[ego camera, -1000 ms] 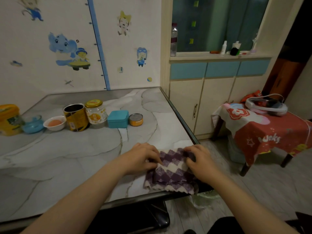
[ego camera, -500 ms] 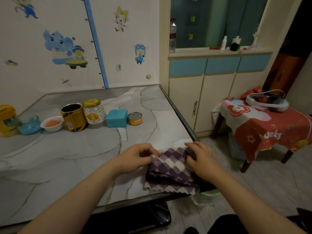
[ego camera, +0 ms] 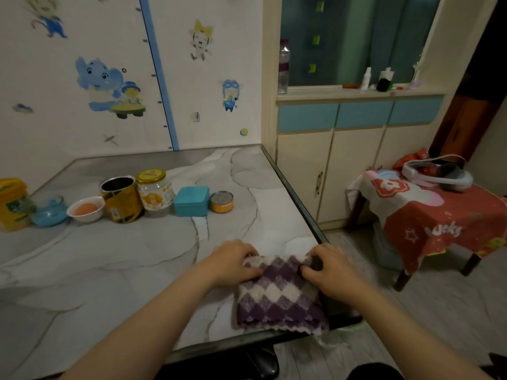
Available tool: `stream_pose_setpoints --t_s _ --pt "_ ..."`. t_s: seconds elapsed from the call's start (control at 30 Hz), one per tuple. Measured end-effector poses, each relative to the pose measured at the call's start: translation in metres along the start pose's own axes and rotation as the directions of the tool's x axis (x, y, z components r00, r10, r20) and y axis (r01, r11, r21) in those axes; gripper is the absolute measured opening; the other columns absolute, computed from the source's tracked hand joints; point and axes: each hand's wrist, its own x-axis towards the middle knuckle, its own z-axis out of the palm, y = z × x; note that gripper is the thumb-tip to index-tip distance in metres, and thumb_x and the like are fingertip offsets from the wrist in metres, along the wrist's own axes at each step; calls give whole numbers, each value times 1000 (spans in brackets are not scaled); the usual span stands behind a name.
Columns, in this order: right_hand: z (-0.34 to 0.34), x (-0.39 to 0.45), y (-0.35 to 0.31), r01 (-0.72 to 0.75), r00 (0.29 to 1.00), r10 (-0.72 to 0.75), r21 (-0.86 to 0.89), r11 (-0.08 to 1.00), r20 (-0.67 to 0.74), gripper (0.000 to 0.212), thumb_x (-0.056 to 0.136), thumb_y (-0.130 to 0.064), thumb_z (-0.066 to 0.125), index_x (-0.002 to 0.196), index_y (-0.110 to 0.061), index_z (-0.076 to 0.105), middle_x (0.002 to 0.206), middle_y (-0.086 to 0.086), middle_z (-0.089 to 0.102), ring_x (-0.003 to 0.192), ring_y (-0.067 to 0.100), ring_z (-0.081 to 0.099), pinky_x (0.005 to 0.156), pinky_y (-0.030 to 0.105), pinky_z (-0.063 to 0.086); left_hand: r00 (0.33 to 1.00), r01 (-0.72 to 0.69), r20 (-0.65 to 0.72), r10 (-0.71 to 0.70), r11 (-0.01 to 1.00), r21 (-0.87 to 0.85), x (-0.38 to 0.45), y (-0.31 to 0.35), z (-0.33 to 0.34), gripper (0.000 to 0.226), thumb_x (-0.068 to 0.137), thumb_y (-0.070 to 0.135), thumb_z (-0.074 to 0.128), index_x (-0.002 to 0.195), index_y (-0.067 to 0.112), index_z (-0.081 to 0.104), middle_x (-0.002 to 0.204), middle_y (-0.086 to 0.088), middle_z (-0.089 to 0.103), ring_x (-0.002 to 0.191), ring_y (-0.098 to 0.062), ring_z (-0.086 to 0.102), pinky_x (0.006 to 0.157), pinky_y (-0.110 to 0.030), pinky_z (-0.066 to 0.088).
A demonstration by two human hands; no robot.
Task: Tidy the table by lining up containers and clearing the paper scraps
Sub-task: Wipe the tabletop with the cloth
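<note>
Both hands were on a purple-and-white checked cloth (ego camera: 279, 294) at the near right corner of the surface (ego camera: 109, 264). Left hand (ego camera: 233, 260) had curled fingers gripping the cloth's far left edge; right hand (ego camera: 332, 270) pinched the far right edge, fingers bunched into the fabric. Step looked like folding or squaring up the cloth, a finishing step. Next move likely calls for pressing the fold flat and setting the cloth aside without dragging it off the surface's edge.

Containers, taking the teal tin (ego camera: 191, 201) as landmark, already stood in a row well beyond the cloth. Just right of the tin: small orange can (ego camera: 222, 202), lid on, contents hidden. Just left: glass jar (ego camera: 154, 193) with yellow lid, contents unclear. Further left: open gold can (ego camera: 121, 198), dark inside, cannot tell if empty. Then a white bowl (ego camera: 86, 209) holding something orange, a blue glass dish (ego camera: 50, 211), contents unclear, and a yellow tub (ego camera: 12, 204) at the far left. No paper scraps visible on the surface.
</note>
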Motion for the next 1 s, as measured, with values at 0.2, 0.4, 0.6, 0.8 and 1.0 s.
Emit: stream_pose_setpoints --t_s 0.2,0.4,0.6,0.8,1.0 --pt "-19 15 -22 -143 985 172 713 687 32 28 95 -34 53 103 -9 63 102 12 66 95 25 61 84 37 46 999 34 4 -48 646 -763 2 4 -21 12 87 27 67 89 15 65 92 -8 69 88 -20 65 82 -37 52" --pt "-23 33 -46 -314 948 67 884 346 310 39 90 -56 48 112 -29 65 108 5 71 104 32 64 84 42 54 965 -56 -55 -255 4 -998 19 20 -34 25 92 23 60 110 7 66 103 -19 72 91 -30 69 80 -39 55" --pt "-3 62 -44 -232 971 134 917 325 198 24 92 -25 61 114 -17 66 103 12 74 96 32 70 84 49 56 969 -46 14 -246 -235 -971 44 17 -28 33 89 27 61 117 9 64 108 -16 72 102 -32 67 90 -44 53" --pt "-4 108 -48 -111 978 206 937 331 43 13 94 -24 60 103 -29 68 95 5 76 87 27 72 72 43 59 989 -60 -47 -141 -94 -994 65 2 -14 37 88 5 61 121 21 57 114 -13 70 104 -32 67 83 -44 58" --pt "4 152 -31 -243 958 262 822 515 119 15 95 -24 57 108 -21 64 98 6 73 91 27 70 85 45 57 947 -29 -86 -308 186 -982 110 -10 -15 40 86 12 68 124 19 56 106 -10 73 91 -29 72 78 -43 59"
